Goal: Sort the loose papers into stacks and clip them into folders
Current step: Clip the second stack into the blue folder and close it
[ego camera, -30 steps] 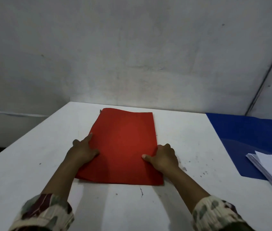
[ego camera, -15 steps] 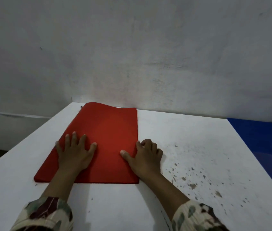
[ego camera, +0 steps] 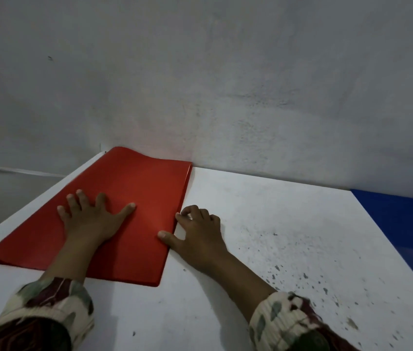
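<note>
Red folder (ego camera: 124, 214) lies closed, flat on white table (ego camera: 263, 224), at far left corner, far edge against wall (ego camera: 225, 84). Left hand (ego camera: 91, 219) flat on cover, fingers spread, pressing down. Right hand (ego camera: 198, 236) beside folder's right edge: fingers curled at edge, thumb tip on cover. Blue sheet (ego camera: 402, 219) at table's right side, well apart.
</note>
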